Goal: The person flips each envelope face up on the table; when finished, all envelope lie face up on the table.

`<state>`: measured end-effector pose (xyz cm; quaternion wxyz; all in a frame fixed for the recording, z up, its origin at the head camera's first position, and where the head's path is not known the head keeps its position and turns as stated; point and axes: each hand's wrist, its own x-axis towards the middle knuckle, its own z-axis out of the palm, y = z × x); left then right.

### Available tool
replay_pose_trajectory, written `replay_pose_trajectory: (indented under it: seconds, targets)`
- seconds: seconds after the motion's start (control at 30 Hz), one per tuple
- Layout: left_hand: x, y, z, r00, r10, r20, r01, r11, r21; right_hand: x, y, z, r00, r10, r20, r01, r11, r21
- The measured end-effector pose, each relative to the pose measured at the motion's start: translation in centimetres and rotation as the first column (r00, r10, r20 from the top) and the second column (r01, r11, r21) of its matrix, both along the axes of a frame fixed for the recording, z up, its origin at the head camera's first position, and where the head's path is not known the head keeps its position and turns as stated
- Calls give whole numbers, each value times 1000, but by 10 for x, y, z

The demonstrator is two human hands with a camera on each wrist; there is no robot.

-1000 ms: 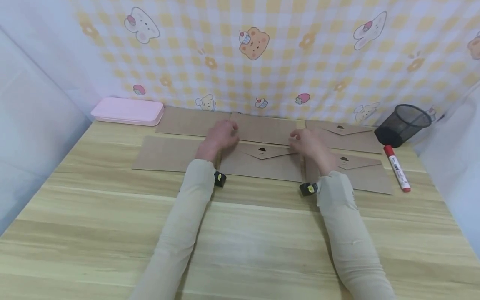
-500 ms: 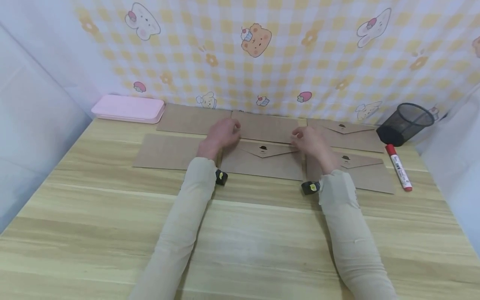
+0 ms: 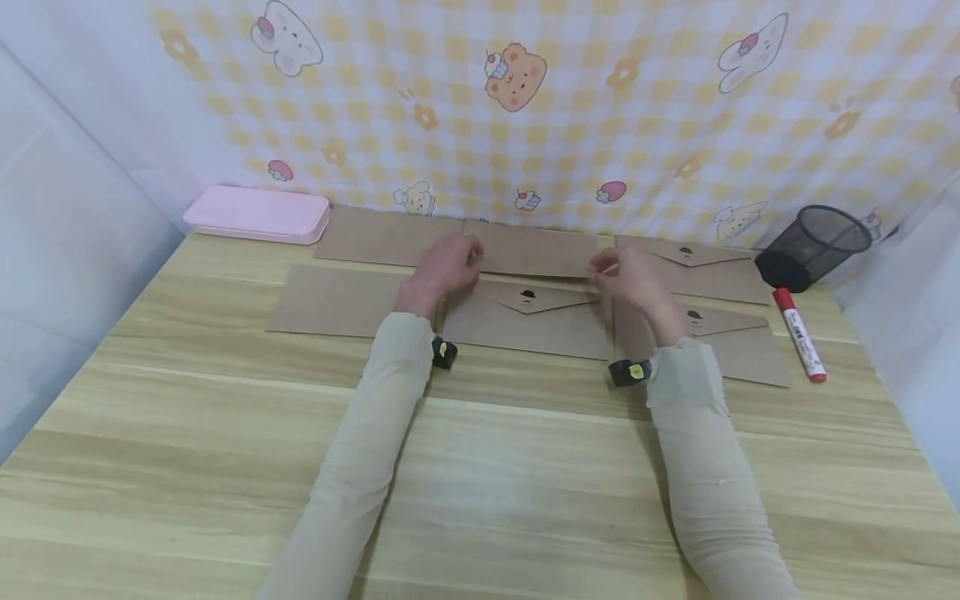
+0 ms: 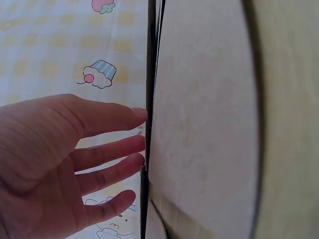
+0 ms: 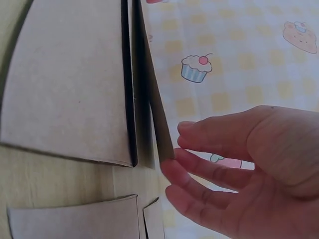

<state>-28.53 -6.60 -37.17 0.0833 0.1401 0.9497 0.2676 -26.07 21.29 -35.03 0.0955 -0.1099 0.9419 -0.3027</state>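
Note:
Brown kraft-paper envelopes lie in two rows across the back of the table. The back-middle envelope [image 3: 536, 248], plain side up, has its right end raised, with a dark gap under its front edge. My right hand [image 3: 632, 282] holds its right front corner; in the right wrist view, the fingertips [image 5: 174, 172] are at the tilted corner and the thumb is just beside it. My left hand [image 3: 442, 268] is at its left end, and in the left wrist view its fairly straight fingers [image 4: 112, 159] meet the envelope's edge. Below lies the front-middle envelope [image 3: 525, 333], with a pointed flap and hat print.
Plain envelopes [image 3: 337, 300] lie to the left, flapped ones [image 3: 738, 354] to the right. A pink case [image 3: 255, 212] sits at back left. At the right are a black mesh pen holder [image 3: 813, 246] and red marker [image 3: 801, 337]. A checkered curtain [image 3: 375, 108] hangs behind.
My right hand has moved slightly right and up, and the back-middle envelope's right end has risen from the table. The left hand stays nearly still. The head view has shifted slightly.

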Motion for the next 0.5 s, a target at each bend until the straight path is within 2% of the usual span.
replay_pose_trajectory:
  seconds: [0.17,0.33,0.5]
  targets:
    - [1,1,1,1000,6,11,-6,1000,-18,-1,-1,0,999,-43,-2,43,998,-47]
    - [0,3,1,1000,16,10,-16,1000,-24,-1,-5,-3,998,-45,-42,44,999,-32]
    - [-1,4,0,999,41,-13,-42,999,-34,0,-12,-5,998,-54,-19,52,995,-84]
